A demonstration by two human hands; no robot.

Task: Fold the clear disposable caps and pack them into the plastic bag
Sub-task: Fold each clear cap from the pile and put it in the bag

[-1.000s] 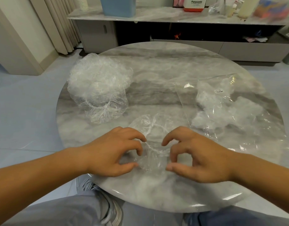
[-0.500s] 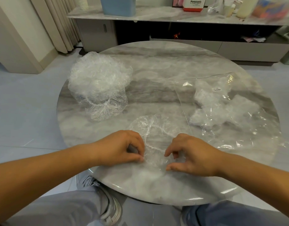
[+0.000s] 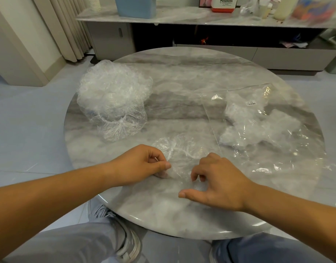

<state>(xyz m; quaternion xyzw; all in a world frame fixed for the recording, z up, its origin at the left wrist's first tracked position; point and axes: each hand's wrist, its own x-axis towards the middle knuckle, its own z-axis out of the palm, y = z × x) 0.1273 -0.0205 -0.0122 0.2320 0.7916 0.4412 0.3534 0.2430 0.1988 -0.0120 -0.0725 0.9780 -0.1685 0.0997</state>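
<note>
One clear disposable cap lies flat on the round marble table, between my two hands. My left hand pinches its left edge with thumb and curled fingers. On the cap's right edge rest the curled fingertips of my right hand, whose thumb is stretched out on the table apart from them. A heap of loose clear caps sits at the table's left. The clear plastic bag lies flat at the right with several folded caps inside it.
Behind the table runs a low cabinet with a blue tub, a Panasonic box and bottles on top. Curtains hang at the back left. My knees and a grey shoe show below the table's near edge.
Both hands moved closer to the cap's edges. My left hand's fingers closed into a pinch on the left edge, and my right thumb has spread away from its fingers.
</note>
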